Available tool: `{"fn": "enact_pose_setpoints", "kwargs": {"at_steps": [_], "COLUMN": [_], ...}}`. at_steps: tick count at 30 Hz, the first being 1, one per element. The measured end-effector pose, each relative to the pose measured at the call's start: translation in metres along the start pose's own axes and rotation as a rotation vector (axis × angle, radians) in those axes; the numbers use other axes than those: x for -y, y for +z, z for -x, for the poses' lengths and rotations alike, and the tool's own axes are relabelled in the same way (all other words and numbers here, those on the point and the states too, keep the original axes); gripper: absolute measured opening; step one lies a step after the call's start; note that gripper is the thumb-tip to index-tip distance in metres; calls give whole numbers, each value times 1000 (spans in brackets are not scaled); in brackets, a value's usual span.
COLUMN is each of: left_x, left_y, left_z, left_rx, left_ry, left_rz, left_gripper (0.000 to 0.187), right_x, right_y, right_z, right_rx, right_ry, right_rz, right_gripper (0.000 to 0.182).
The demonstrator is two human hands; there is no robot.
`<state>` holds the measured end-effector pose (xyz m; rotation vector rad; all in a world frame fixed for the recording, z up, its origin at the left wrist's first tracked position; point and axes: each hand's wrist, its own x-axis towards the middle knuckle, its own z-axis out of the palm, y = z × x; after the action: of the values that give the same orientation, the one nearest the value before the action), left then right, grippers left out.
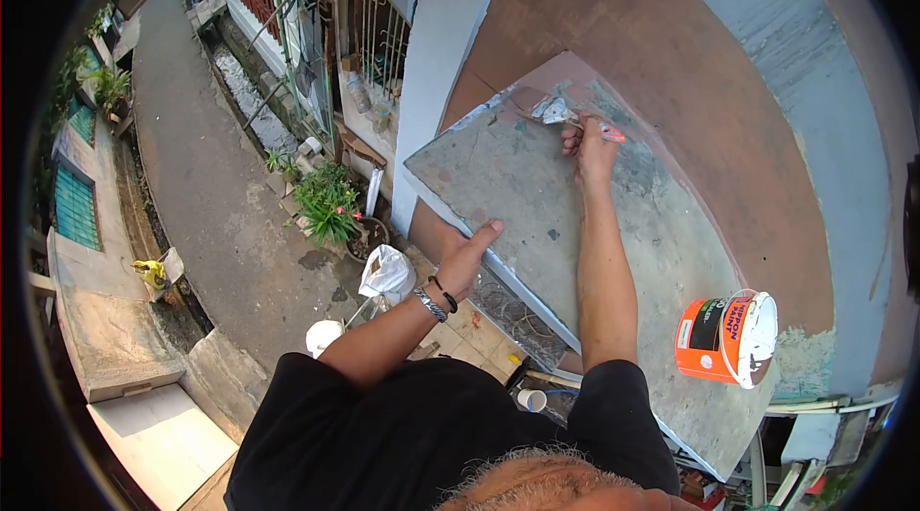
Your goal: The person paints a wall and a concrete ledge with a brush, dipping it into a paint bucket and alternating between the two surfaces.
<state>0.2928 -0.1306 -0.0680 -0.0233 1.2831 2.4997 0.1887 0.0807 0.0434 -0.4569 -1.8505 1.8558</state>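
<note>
My right hand [592, 145] is closed around a paintbrush [556, 111] with a white-smeared metal collar and an orange-red handle end. The brush head points left, close to the far edge of a grey concrete slab [517, 175], beside the brown wall. My left hand [465, 257] grips the slab's near edge, thumb on top; its other fingers are mostly hidden below. On the slab to the right of my right forearm stands an orange paint bucket [709, 338] with a wire handle and white paint around its rim.
A brown and grey-blue wall [652, 60] curves behind the slab. Down to the left are a white sack [388, 274], a potted plant [331, 204] and a narrow lane [201, 156] with a drain. A white cup [532, 401] sits below the slab's near edge.
</note>
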Motion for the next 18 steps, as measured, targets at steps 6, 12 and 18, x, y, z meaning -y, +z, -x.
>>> {"fn": "enact_pose_setpoints", "kwargs": {"at_steps": [6,12,18], "left_x": [3,0,-3], "left_y": [-1,0,2], "left_z": [-1,-1,2], "left_rx": [13,6,-7], "left_ry": [35,26,8], "left_rz": [-1,-20,-8], "left_gripper": [72,73,73], "right_x": [10,0,1], "right_y": [10,9,29], "right_z": [-5,-3,-2], "right_rx": [-93,-51,-53], "right_ry": [-73,-145,-140], "right_rz": [-162,100,-12], "right_gripper": [21,20,18]}}
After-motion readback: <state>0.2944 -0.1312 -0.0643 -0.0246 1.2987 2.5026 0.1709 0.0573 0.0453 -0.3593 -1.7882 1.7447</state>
